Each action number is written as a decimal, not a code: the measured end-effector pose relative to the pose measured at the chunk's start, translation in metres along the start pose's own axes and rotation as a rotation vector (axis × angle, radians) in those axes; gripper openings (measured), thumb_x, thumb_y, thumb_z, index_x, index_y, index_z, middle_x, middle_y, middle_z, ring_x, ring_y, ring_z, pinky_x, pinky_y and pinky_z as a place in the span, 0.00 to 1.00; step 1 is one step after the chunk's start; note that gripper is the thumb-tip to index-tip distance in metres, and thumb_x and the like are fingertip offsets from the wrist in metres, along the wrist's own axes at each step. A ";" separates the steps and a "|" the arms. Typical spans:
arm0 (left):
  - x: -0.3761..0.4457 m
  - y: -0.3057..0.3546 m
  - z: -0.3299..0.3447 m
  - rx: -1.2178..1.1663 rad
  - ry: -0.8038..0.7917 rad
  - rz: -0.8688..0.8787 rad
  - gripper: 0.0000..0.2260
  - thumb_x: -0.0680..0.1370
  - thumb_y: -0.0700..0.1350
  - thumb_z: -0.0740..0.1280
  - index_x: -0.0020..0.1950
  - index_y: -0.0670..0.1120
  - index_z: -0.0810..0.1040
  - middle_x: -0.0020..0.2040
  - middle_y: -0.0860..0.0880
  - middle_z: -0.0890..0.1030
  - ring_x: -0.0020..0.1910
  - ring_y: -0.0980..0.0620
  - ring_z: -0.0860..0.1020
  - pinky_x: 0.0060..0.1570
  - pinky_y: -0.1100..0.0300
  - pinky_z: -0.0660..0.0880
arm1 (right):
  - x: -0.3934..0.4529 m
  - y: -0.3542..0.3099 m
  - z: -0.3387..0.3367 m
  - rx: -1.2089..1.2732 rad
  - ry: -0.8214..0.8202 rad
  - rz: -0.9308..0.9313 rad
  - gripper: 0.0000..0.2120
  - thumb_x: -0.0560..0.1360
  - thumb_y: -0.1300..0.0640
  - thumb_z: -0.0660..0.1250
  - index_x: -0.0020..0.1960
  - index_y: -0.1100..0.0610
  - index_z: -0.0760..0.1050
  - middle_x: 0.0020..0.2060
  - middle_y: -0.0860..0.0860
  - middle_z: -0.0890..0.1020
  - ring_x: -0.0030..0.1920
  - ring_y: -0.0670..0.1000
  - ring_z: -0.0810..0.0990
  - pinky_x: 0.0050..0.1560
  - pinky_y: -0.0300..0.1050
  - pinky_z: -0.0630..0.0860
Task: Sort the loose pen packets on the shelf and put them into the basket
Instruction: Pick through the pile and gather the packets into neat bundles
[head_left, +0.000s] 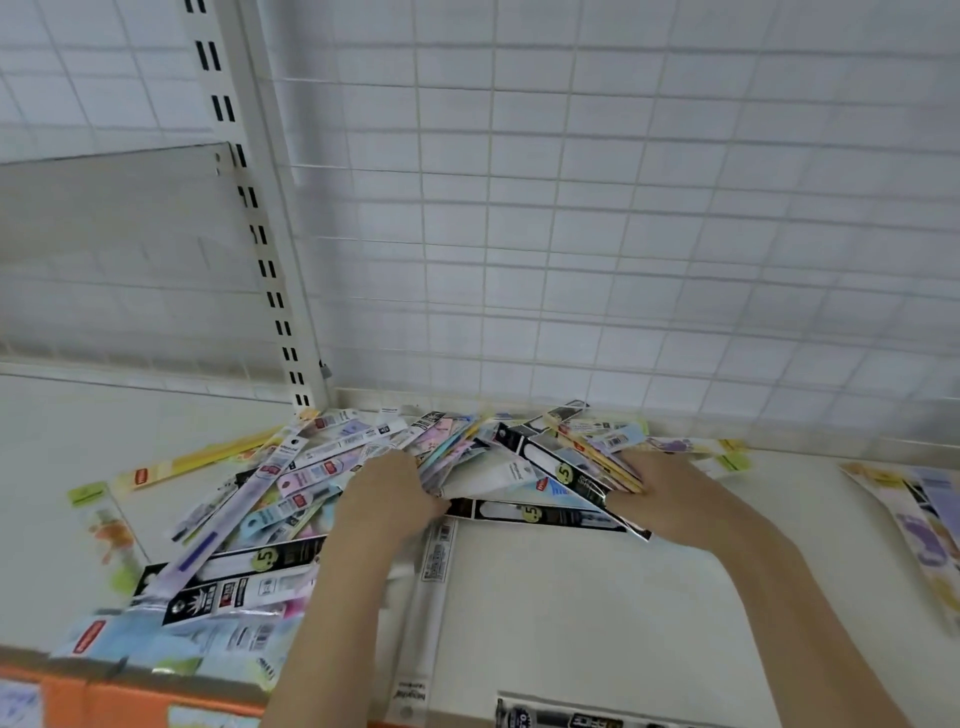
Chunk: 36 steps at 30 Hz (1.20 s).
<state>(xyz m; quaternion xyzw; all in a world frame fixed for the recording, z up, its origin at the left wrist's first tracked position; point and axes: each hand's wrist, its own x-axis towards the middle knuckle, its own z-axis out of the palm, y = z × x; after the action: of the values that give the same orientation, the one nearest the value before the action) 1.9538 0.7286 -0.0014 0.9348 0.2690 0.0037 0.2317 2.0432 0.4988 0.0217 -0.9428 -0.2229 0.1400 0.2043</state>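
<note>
The pen packets (467, 457) are lying in a loose, overlapping heap on the white shelf (571, 597), piled against the back edge under the wire grid panel (623, 208) and spilling down to the left towards the orange front lip (104, 691). No basket is showing in this view.

Both hands are working at the middle clump from either side. The left hand (387, 493) is pressing in from the left with its fingers curled into the edges of several packets, and it seems to be holding a fanned bundle of them. The right hand (670, 488) is coming in from the right, fingers laid against the far edge of the same fan; the fingertips are hidden under the packets, so whether they are pinching or only pushing is hard to say.

These packets look long, thin and very light: flat card-and-film sleeves (glossy, so probably slippery against each other). They are likely to slide and splay as soon as they are lifted by one end, and a single long black packet (540, 514) is already jutting out below the fan. Squeezing the bundle across its width near the middle, with both hands squaring up the edges, should be keeping it together better than gripping a corner. Nothing here seems fragile, though the sleeves could crease.
</note>
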 end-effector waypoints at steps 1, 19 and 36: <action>0.001 -0.001 -0.001 -0.007 0.013 0.001 0.14 0.73 0.52 0.68 0.42 0.44 0.67 0.39 0.48 0.71 0.43 0.45 0.74 0.40 0.58 0.69 | -0.001 0.000 0.000 0.020 -0.005 -0.009 0.04 0.74 0.57 0.62 0.42 0.57 0.72 0.31 0.48 0.73 0.30 0.47 0.71 0.30 0.39 0.65; 0.002 0.006 -0.017 -0.329 0.173 0.063 0.10 0.78 0.43 0.58 0.38 0.43 0.63 0.32 0.46 0.68 0.29 0.50 0.66 0.28 0.59 0.61 | -0.008 0.005 0.005 0.163 0.232 -0.016 0.04 0.76 0.61 0.57 0.45 0.54 0.65 0.31 0.51 0.72 0.29 0.51 0.73 0.28 0.42 0.64; 0.057 0.067 0.015 -0.195 0.225 -0.028 0.20 0.73 0.58 0.67 0.41 0.41 0.71 0.37 0.45 0.74 0.40 0.44 0.74 0.38 0.56 0.71 | -0.007 0.046 0.006 -0.058 0.338 -0.032 0.10 0.79 0.52 0.59 0.39 0.50 0.65 0.35 0.49 0.73 0.36 0.52 0.73 0.30 0.38 0.63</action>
<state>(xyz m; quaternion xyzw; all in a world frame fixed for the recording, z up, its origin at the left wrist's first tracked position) 2.0379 0.7007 0.0078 0.8977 0.3045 0.1314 0.2901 2.0518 0.4604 -0.0031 -0.9548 -0.2041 -0.0301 0.2139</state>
